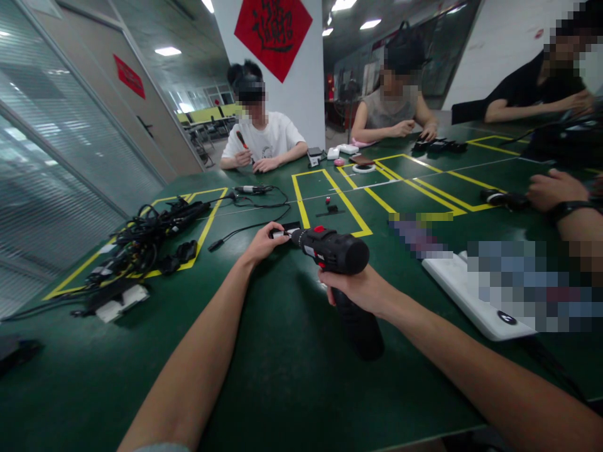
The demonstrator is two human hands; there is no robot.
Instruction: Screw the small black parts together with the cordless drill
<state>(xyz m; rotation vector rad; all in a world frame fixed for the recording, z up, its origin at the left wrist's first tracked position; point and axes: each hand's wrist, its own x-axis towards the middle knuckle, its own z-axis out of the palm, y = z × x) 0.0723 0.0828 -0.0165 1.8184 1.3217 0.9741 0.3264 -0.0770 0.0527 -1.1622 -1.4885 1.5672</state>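
Ceiling lights (168,51) shine over a white pillar (304,103), a grey-beige door (101,56) and slatted blinds (51,125).

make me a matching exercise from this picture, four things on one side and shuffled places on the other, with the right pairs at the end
Things:
1. power drill
2. heap of black cables
3. large red diamond sign
4. left hand

Places:
A. on the pale pillar
B. at the front end of the tool
C. in the right hand
D. on the left part of the green table

Pairs: 1-C, 2-D, 3-A, 4-B
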